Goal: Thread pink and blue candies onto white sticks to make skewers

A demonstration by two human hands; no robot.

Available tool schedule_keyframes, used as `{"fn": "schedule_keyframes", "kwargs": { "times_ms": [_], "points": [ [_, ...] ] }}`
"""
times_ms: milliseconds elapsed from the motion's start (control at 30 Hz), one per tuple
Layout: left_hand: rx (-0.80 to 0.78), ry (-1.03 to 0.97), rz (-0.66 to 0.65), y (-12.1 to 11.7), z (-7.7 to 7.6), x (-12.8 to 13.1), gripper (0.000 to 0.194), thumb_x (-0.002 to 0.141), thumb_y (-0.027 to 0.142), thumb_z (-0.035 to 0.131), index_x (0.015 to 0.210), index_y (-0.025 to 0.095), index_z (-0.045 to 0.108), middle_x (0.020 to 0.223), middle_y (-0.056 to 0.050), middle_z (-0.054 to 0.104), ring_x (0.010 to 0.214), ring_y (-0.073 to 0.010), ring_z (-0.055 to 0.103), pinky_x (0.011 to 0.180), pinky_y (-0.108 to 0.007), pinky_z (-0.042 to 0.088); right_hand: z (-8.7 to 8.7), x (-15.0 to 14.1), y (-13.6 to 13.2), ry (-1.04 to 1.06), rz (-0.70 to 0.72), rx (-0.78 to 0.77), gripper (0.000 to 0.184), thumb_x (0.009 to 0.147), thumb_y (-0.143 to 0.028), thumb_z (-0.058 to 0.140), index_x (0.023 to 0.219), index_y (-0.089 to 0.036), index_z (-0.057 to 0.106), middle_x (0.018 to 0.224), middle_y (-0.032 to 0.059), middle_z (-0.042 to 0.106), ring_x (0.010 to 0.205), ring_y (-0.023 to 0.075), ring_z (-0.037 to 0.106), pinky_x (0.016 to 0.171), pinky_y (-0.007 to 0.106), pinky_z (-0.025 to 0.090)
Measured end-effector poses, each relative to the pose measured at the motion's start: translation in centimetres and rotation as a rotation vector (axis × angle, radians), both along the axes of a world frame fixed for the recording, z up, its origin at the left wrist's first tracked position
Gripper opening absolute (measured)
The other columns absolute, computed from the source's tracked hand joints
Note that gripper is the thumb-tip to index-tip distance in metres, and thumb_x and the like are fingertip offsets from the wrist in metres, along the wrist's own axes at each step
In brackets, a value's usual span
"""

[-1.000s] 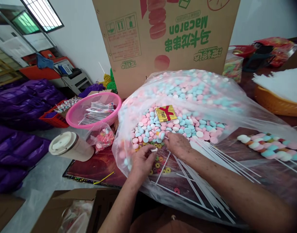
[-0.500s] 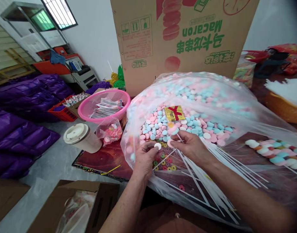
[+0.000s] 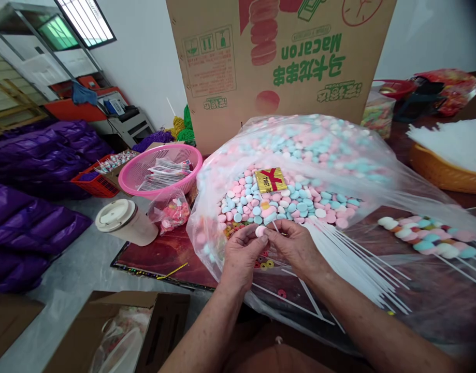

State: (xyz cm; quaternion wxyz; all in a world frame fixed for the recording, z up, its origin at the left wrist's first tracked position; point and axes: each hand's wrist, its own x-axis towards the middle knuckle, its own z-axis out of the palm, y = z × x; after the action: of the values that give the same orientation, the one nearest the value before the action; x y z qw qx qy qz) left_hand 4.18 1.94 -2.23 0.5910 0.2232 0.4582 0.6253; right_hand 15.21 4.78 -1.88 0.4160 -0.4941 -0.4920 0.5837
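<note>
My left hand (image 3: 240,254) and my right hand (image 3: 294,246) meet at the mouth of a big clear plastic bag (image 3: 377,176) full of pink, blue and white round candies (image 3: 292,202). The left fingers pinch a pale pink candy (image 3: 260,231). The right fingers pinch a thin white stick (image 3: 275,227) whose tip touches that candy. A fan of white sticks (image 3: 354,256) lies to the right of my right hand. Small coloured ring candies (image 3: 267,264) lie just under my hands. A yellow packet with a red X (image 3: 271,179) rests on the candy heap.
A Macaron carton (image 3: 276,62) stands behind the bag. Finished candy skewers (image 3: 424,235) lie at right, near an orange basket (image 3: 443,173). At left are a pink basket (image 3: 160,171), a lidded cup (image 3: 123,221) on its side, a small candy bag (image 3: 171,212) and purple bags (image 3: 28,207). An open box (image 3: 117,331) sits below.
My right hand lifted off the candy heap with a stick and came toward the left hand. Both hands now meet, candy against stick tip. The camera shifted slightly.
</note>
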Motion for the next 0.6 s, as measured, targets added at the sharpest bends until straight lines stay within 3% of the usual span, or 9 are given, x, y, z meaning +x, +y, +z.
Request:
{"fn": "schedule_keyframes", "kwargs": {
  "times_ms": [133, 267, 433, 600],
  "points": [
    [-0.051, 0.023, 0.063, 0.5, -0.2, -0.2, 0.039, 0.049, 0.021, 0.079, 0.084, 0.013, 0.063, 0.075, -0.002, 0.066, 0.067, -0.0134, 0.061, 0.067, -0.030, 0.051, 1.7, 3.0, -2.1, -0.410, 0.183, 0.227, 0.031, 0.084, -0.041, 0.040, 0.068, -0.018, 0.054, 0.053, -0.0043, 0.048, 0.049, 0.0098, 0.043, 0.048, 0.022, 0.033],
    [-0.051, 0.019, 0.061, 0.5, -0.1, -0.4, 0.035, 0.049, 0.021, 0.078, 0.080, 0.014, 0.062, 0.075, 0.000, 0.064, 0.065, -0.0119, 0.061, 0.068, -0.030, 0.051, 2.1, 5.0, -4.3, -0.879, 0.200, 0.459, 0.028, 0.086, -0.030, 0.035, 0.076, -0.019, 0.059, 0.066, 0.0028, 0.062, 0.061, 0.0148, 0.055, 0.054, 0.024, 0.034],
    [-0.002, 0.154, 0.077, 0.4, 0.0, -0.1, 0.030, 0.054, 0.019, 0.073, 0.081, 0.014, 0.061, 0.076, -0.001, 0.066, 0.066, -0.0112, 0.060, 0.064, -0.025, 0.050, 2.1, 4.3, -4.9, -1.230, 0.267, 0.478, 0.022, 0.084, -0.020, 0.038, 0.076, -0.020, 0.059, 0.066, 0.0029, 0.065, 0.058, 0.0170, 0.060, 0.049, 0.026, 0.025],
    [0.067, 0.325, 0.126, 0.0, -0.6, 0.2, 0.031, 0.059, 0.019, 0.068, 0.090, 0.015, 0.063, 0.080, -0.003, 0.068, 0.070, -0.0132, 0.062, 0.066, -0.025, 0.051, 2.7, 3.3, -5.2, -1.431, 0.282, 0.483, 0.017, 0.081, -0.014, 0.042, 0.079, -0.020, 0.058, 0.063, 0.0036, 0.065, 0.055, 0.0195, 0.062, 0.045, 0.027, 0.015]
  ]
}}
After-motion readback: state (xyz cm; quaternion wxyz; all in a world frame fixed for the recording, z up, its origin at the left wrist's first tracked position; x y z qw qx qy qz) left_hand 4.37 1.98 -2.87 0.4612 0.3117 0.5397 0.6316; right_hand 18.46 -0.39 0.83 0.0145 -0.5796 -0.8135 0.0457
